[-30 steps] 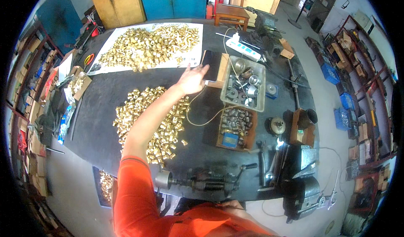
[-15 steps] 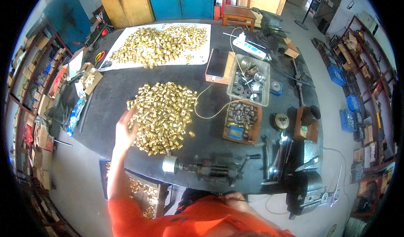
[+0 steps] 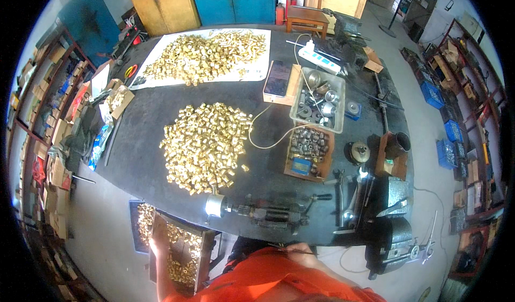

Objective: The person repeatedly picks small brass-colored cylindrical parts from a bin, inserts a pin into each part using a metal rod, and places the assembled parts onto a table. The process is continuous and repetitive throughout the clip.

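My left hand (image 3: pixel 159 236) is down at the left side of a wooden drawer (image 3: pixel 201 264) below the table's front edge. Small brass fittings (image 3: pixel 182 267) lie in that drawer; more fill a blue tray (image 3: pixel 134 237) beyond its left side. The left fingers are smeared, and whether they hold anything is unclear. Close to my body, my right hand (image 3: pixel 301 255) is closed round a thin dark thing that I cannot make out. On the dark table (image 3: pixel 134 135) lies a heap of brass fittings (image 3: pixel 206 146). A clamped fixture with a round metal head (image 3: pixel 215 206) stands at the near edge.
Farther back, another brass heap (image 3: pixel 209 55) covers a white sheet (image 3: pixel 257 76). To the right are a phone (image 3: pixel 277 79), a plastic bin of metal parts (image 3: pixel 335 125), a box of steel pieces (image 3: pixel 322 176), wrenches (image 3: pixel 351 197) and a bench vise (image 3: pixel 394 237). A cable loops between them.
My left hand has left the near brass heap's left edge and moved down toward me, to the drawer's side. My right hand stays near my body.
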Motion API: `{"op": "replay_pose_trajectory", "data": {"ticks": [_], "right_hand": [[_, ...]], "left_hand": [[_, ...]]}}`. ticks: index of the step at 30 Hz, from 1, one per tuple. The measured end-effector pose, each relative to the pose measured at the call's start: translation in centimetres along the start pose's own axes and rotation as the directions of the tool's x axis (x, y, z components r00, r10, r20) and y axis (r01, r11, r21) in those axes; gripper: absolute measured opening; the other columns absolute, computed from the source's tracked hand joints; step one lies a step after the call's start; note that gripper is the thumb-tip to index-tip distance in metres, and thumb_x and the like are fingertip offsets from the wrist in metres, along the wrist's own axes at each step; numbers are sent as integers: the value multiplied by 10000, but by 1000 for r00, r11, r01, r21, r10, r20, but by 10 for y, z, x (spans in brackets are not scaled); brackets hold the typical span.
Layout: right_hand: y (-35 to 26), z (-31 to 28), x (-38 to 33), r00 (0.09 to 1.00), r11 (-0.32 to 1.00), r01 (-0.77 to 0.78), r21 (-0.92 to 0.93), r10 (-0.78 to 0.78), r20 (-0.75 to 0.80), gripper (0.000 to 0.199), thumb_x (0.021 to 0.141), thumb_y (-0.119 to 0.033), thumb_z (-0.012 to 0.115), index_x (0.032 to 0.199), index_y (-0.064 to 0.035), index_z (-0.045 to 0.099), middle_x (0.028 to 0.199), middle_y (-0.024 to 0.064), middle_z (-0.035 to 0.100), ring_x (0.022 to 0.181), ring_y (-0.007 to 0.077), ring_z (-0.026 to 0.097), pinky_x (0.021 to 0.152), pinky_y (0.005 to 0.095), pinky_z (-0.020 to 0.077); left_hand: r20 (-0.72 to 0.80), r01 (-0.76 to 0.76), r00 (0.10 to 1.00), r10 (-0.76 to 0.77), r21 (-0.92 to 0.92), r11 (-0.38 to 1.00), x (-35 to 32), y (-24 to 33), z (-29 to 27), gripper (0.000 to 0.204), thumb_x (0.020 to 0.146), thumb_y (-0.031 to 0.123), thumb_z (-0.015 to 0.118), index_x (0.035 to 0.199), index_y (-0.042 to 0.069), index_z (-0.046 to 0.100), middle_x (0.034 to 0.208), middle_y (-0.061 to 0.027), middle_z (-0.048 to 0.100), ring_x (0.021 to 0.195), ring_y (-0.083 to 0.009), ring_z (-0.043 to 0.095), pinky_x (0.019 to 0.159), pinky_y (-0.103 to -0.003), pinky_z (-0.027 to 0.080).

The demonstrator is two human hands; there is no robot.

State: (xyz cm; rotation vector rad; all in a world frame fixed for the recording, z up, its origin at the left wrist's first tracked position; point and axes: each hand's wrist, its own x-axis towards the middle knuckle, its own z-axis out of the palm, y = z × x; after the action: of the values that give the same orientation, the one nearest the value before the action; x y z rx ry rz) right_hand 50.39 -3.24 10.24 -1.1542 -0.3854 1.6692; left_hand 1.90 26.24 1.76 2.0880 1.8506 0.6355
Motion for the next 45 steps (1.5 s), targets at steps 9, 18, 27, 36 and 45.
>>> {"op": "replay_pose_trajectory", "data": {"ticks": [9,18,27,36,45], "right_hand": [[-3,0,0,1000,1000,16,-4,-16,-23,125,806,-37,508,694,-53,563,618,-87,430,558,23,354,503,216,248],[-4,0,2,1000,997,-6,-81,4,-20,134,819,-77,514,693,-67,560,637,-82,461,589,24,387,505,223,278],[3,1,3,996,944,71,-321,-87,-36,170,771,-105,538,620,-31,512,578,-35,426,561,59,398,491,267,309],[-3,18,-1,974,847,208,-490,-225,25,186,753,-99,561,604,-31,472,544,-5,400,537,87,396,492,285,324],[5,41,-12,975,856,222,-467,-201,95,195,785,-121,552,611,-61,485,591,-55,429,610,35,402,531,243,311]], "left_hand": [[689,123,588,-424,442,889,-79,-1,62,352,764,383,568,923,95,692,962,-185,671,923,-347,651,792,-447,530],[634,158,646,-425,433,888,-95,38,43,257,726,303,612,942,202,707,972,-112,683,939,-304,651,821,-422,513],[572,236,688,-447,406,883,-99,30,41,214,705,228,628,882,136,707,884,-123,694,799,-272,685,754,-388,540],[631,522,660,-408,5,853,-115,22,24,161,703,125,623,732,-26,671,594,-103,641,478,-186,628,458,-332,534],[553,524,708,-439,4,852,-129,30,17,215,686,179,659,687,-36,644,581,-115,645,465,-183,634,457,-312,528]]}}
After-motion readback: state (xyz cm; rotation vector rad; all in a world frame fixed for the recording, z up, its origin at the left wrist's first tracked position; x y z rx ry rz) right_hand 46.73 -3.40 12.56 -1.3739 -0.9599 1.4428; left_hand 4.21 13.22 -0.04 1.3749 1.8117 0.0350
